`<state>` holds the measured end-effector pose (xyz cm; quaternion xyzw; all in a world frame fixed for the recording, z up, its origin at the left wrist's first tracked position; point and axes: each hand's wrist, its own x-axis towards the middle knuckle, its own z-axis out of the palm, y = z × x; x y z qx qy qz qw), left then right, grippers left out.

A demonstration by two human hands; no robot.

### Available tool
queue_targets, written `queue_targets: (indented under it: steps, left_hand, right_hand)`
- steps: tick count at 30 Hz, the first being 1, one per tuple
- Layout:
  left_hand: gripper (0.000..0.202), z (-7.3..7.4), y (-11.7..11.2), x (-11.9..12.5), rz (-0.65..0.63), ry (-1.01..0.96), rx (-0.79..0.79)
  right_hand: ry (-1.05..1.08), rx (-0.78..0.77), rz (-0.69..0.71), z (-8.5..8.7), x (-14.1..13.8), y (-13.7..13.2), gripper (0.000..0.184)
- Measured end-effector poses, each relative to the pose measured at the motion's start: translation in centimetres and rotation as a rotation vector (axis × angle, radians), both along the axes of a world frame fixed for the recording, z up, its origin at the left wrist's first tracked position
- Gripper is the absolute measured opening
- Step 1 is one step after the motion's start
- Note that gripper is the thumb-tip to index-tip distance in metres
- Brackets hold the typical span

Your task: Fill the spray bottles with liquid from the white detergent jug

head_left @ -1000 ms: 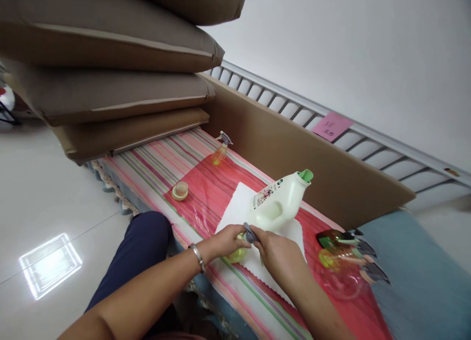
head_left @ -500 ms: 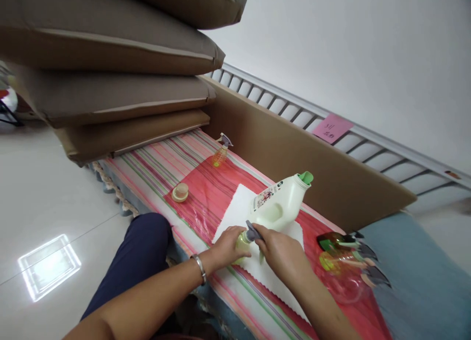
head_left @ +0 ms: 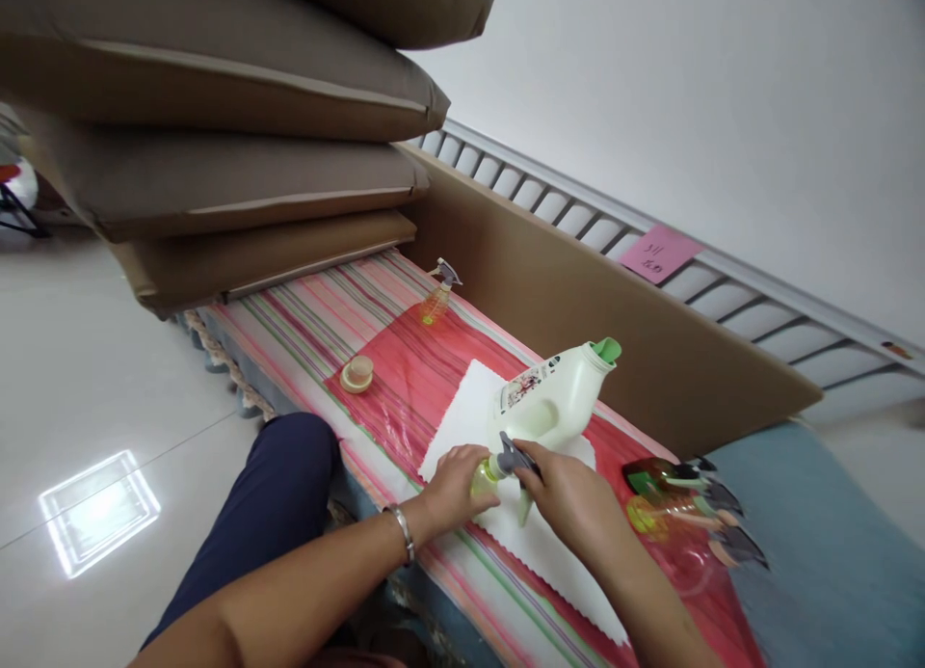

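My left hand (head_left: 457, 487) is wrapped round the yellowish body of a small spray bottle (head_left: 483, 475). At its neck, my right hand (head_left: 568, 490) grips the grey trigger sprayer (head_left: 515, 456); whether the head is fully seated I cannot tell. Just beyond my hands stands a large pale-green jug (head_left: 570, 398), tilted to the right, its mouth showing a green inner spout. Under the jug and the spray bottle lies a white cloth (head_left: 462, 413) with a scalloped edge. To the left, a round pale cap (head_left: 356, 373) rests on the red plastic sheet (head_left: 394, 388).
Another spray bottle (head_left: 436, 302) stands near the back board (head_left: 578, 282). Several bottles with sprayers (head_left: 672, 504) lie at the right, by blue-grey fabric (head_left: 816, 533). Stacked cushions (head_left: 238, 176) rise at the left. A pink note (head_left: 660, 253) hangs on the rail.
Both hands have shifted slightly to the right with the spray bottle. The sprayer head has turned a little in my right hand. The jug and the other bottles stay put.
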<state>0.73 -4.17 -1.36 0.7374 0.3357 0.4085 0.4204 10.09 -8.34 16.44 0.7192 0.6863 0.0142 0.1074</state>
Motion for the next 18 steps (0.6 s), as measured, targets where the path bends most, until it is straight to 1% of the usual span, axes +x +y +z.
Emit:
queue_targets:
  steps: [7, 11, 14, 18]
  left_hand:
    - [0.064, -0.2, -0.2, 0.1, 0.010, 0.011, 0.006]
    - [0.063, -0.2, -0.2, 0.1, 0.011, 0.010, 0.004]
    - [0.062, -0.2, -0.2, 0.0, 0.005, 0.009, 0.007]
    - [0.059, -0.2, 0.0, 0.0, -0.003, 0.006, 0.011]
  right_hand:
    - [0.038, -0.038, 0.001, 0.2, 0.0, 0.7, 0.029]
    - [0.035, -0.037, 0.004, 0.1, -0.3, 0.8, 0.030]
    - [0.020, -0.041, 0.000, -0.2, -0.7, 0.4, 0.031]
    - [-0.007, -0.039, -0.021, -1.2, -1.1, -0.6, 0.034]
